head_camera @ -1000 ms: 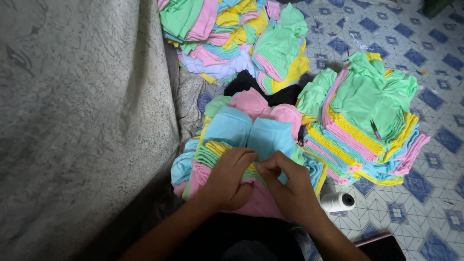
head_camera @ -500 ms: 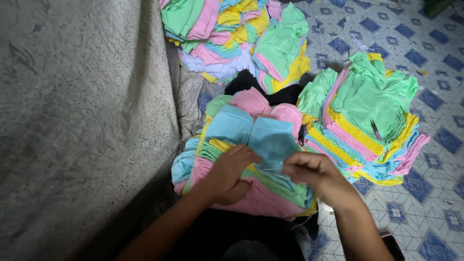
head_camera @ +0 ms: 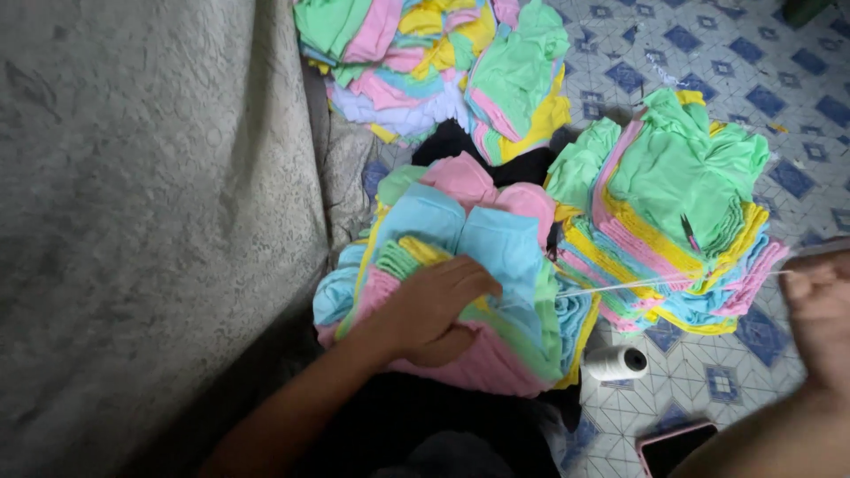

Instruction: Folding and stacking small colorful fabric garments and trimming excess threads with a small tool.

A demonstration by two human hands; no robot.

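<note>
Two hands work a bundle of pastel cloth pieces (head_camera: pixel 460 292) that rests on the person's lap, at the centre of the head view. The left hand (head_camera: pixel 434 310) presses flat on the bundle's top, fingers spread over blue and pink folds, holding it down. The right hand (head_camera: pixel 819 305), at 3 o'clock near the frame's edge, looks pinched shut on a white thread (head_camera: pixel 673 281) that runs taut back to the bundle (the fingertips are blurred, so the grip is a judgement).

A second ago both hands met close together on the bundle; the right has since swung far out to the side, drawing the thread to its full stretch. That suggests a stitch or tie through the stack is being pulled tight.

A spool of white thread (head_camera: pixel 617 363) lies on the tiled floor (head_camera: pixel 708 389) at 5 o'clock, just beside the bundle. A dark phone (head_camera: pixel 677 447) with a pink case sits further toward 5 o'clock. A finished stack of green, yellow and pink pieces (head_camera: pixel 673 212) lies at 2 o'clock, another heap (head_camera: pixel 434 62) at 12 o'clock, and a grey wall (head_camera: pixel 142 204) fills 9 o'clock.
</note>
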